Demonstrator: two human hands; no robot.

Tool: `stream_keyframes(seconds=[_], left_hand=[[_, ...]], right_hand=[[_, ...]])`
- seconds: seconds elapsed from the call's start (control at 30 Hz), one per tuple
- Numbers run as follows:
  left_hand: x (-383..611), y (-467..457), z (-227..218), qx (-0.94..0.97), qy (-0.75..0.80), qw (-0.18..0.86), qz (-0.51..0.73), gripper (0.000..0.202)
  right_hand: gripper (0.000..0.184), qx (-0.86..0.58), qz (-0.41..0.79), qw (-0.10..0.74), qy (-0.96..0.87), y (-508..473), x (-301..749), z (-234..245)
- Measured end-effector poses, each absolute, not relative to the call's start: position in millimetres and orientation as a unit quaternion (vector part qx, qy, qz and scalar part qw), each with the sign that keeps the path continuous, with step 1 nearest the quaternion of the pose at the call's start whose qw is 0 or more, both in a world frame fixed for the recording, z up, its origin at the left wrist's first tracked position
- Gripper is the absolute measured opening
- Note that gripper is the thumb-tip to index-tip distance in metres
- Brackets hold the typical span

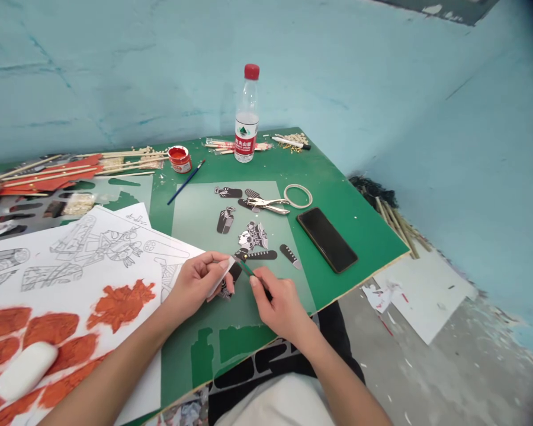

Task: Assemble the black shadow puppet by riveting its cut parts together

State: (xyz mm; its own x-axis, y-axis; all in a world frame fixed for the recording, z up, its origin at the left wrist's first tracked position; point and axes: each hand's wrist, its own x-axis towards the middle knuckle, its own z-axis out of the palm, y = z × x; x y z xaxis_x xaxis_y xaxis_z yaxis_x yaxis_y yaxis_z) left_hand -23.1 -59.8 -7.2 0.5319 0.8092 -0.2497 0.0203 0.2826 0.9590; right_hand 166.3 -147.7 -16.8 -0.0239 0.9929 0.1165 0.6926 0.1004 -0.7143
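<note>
Head camera shows two bare hands meeting above the near part of a green table (357,216). The left hand (204,277) pinches a small white piece (221,277) between thumb and fingers. The right hand (281,300) has its fingers closed around a thin dark green tool (246,267), whose far end points to the white piece; whether they touch, I cannot tell. Just below, a dark patterned cut-out (235,272) is partly hidden by the hands.

Under these things lies a translucent sheet (195,222). On it, beyond the fingers, rests a black-and-white head figure (247,238), with a long black strip (262,255) just beside it and a shorter black piece (289,256) to the right. Farther up are two more dark cut-outs (225,220) and metal pliers (275,207), near a pale ring (311,197).

To the right of the sheet, a dark phone (327,239) lies flat. On the left side, white papers (93,260) carry line drawings and orange-red painted shapes (121,303), and a smooth white object (25,371) rests over them. Behind, a blue brush (185,182) lies near an open red paint jar (180,166), and a red-capped bottle (247,133) stands upright before the blue wall (160,71).
</note>
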Motion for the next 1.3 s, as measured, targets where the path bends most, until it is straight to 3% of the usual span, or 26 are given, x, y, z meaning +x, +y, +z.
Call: stream_keyframes(seconds=[1.3], left_hand=[[-20.0, -62.0, -8.2, 0.522, 0.383, 0.701, 0.299, 0.036]], right_hand=[[0.02, -0.622, 0.248, 0.318, -0.671, -147.9, 165.6, -15.6]])
